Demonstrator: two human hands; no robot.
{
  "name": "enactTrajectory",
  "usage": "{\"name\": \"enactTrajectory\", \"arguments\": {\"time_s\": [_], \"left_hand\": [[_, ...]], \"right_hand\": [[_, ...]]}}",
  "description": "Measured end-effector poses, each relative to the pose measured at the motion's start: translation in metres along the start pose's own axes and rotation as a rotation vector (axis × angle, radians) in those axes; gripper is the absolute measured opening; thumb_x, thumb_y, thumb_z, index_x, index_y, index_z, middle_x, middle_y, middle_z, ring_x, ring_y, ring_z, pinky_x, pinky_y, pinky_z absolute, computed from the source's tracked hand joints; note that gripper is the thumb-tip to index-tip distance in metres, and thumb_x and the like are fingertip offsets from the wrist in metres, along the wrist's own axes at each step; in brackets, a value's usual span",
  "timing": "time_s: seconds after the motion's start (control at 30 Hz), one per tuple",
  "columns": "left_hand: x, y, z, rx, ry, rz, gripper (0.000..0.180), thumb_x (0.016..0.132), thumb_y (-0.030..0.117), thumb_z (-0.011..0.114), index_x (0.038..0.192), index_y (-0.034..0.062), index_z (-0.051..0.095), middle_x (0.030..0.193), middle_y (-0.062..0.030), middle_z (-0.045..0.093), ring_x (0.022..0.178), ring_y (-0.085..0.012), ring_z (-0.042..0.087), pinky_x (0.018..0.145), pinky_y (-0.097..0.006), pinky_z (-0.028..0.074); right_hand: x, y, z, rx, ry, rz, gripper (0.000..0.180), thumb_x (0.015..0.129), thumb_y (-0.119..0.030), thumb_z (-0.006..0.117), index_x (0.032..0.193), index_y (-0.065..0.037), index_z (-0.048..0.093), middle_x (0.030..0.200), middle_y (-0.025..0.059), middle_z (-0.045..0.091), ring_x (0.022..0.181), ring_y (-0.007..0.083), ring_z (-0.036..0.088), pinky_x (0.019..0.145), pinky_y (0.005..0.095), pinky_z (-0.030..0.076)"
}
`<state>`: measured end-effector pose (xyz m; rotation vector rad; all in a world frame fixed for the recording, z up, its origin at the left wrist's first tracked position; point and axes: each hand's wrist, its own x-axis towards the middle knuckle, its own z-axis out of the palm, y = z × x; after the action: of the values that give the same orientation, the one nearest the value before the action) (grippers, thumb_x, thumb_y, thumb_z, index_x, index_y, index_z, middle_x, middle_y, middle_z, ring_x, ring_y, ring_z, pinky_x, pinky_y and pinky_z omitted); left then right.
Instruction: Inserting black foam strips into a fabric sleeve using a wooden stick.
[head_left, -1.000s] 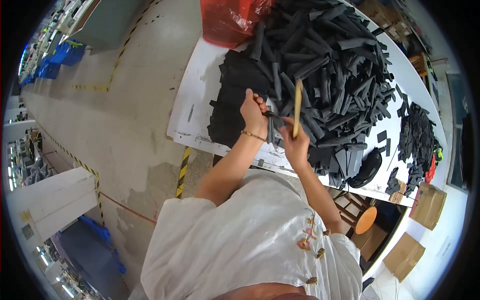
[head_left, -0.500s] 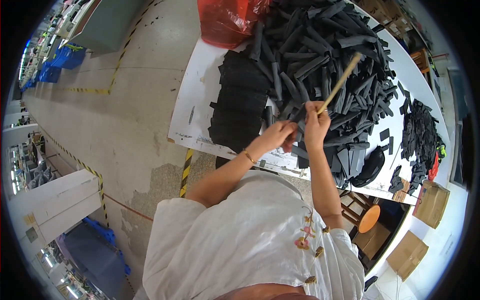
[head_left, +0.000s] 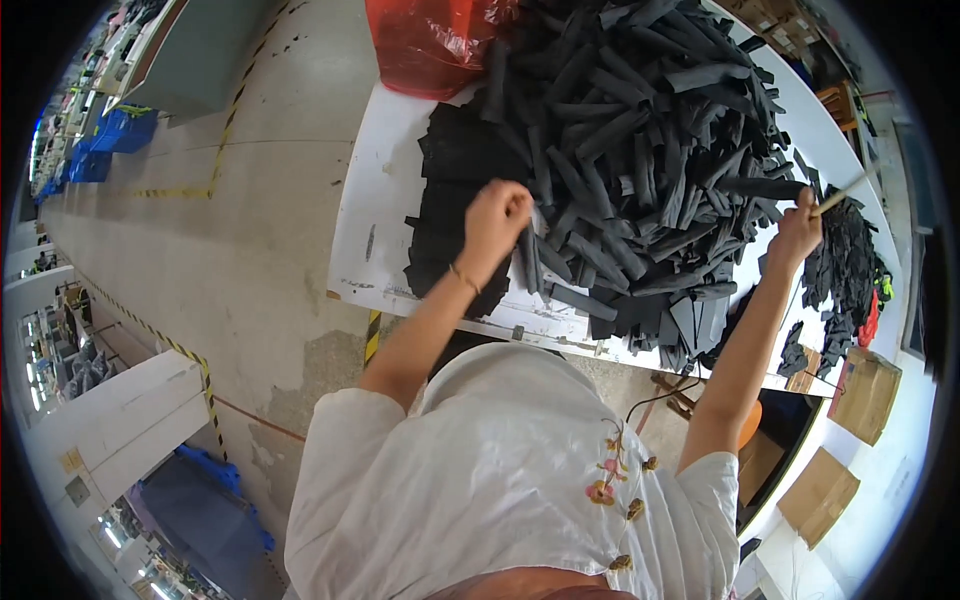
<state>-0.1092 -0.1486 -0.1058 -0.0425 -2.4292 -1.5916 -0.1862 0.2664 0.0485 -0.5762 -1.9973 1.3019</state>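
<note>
A big heap of black foam strips and tubes (head_left: 640,130) covers a white table (head_left: 375,215). My left hand (head_left: 497,215) is closed on a black strip (head_left: 528,258) at the heap's near left edge, next to a flat stack of black sheets (head_left: 450,190). My right hand (head_left: 797,232) is stretched far out to the right, gripping a thin wooden stick (head_left: 845,188) that points up and away over the right side of the heap.
A red plastic bag (head_left: 435,45) lies at the table's far end. Smaller black scraps (head_left: 845,265) sit at the right. Cardboard boxes (head_left: 865,395) and an orange stool (head_left: 750,420) stand below the table. Blue crates (head_left: 110,140) line the concrete floor on the left.
My right hand has swung the wooden stick from the middle of the heap out to the far right. My left hand has stayed at the heap's near edge, holding a strip.
</note>
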Motion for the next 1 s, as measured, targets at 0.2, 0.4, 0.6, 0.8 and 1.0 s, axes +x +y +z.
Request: {"name": "enactTrajectory", "arguments": {"time_s": [0.2,0.4,0.6,0.8,1.0], "left_hand": [[0.064,-0.095,-0.009,0.690,-0.309,0.275,0.022,0.070,0.021,0.075,0.089,0.0147,0.068,0.097,-0.0026,0.059,0.093,-0.0248,0.054,0.079,-0.039,0.045],[0.063,-0.084,-0.010,0.565,-0.282,0.310,0.011,0.073,0.023,0.071,0.080,0.0143,0.069,0.089,0.0019,0.064,0.101,-0.0209,0.055,0.085,-0.039,0.042],[0.076,-0.076,-0.036,0.207,-0.339,0.086,0.011,0.069,0.016,0.075,0.076,0.0089,0.072,0.080,-0.0049,0.067,0.085,-0.0240,0.060,0.079,-0.036,0.047],[0.068,-0.048,-0.062,0.102,-0.418,0.009,0.013,0.070,0.016,0.075,0.078,0.0067,0.072,0.083,-0.0060,0.069,0.090,-0.0239,0.060,0.081,-0.033,0.048],[0.051,-0.007,-0.058,0.005,-0.474,0.178,0.012,0.070,0.015,0.074,0.075,0.0053,0.071,0.080,-0.0074,0.068,0.085,-0.0253,0.061,0.079,-0.034,0.048]], "right_hand": [[-0.077,0.054,-0.007,-0.517,-0.240,-0.243,0.033,0.096,-0.034,0.056,0.111,-0.005,0.061,0.079,0.0076,0.064,0.069,0.0160,0.059,0.064,0.0302,0.047],[-0.167,0.039,0.004,-0.546,-0.589,-0.367,0.014,0.090,-0.012,0.061,0.102,-0.005,0.064,0.086,0.0147,0.066,0.075,0.0304,0.065,0.065,0.0345,0.050],[-0.189,0.025,0.028,-0.483,-0.752,-0.696,0.014,0.082,-0.006,0.065,0.096,-0.006,0.066,0.078,0.0091,0.061,0.072,0.0276,0.061,0.061,0.0361,0.049],[-0.190,0.008,0.041,-0.503,-0.800,-0.883,0.016,0.081,-0.007,0.066,0.097,-0.008,0.066,0.073,0.0062,0.058,0.070,0.0239,0.059,0.058,0.0351,0.049],[-0.222,0.004,0.069,-0.422,-0.863,-0.888,0.020,0.080,-0.008,0.066,0.100,-0.010,0.066,0.076,0.0080,0.061,0.071,0.0264,0.062,0.060,0.0363,0.050]]}}
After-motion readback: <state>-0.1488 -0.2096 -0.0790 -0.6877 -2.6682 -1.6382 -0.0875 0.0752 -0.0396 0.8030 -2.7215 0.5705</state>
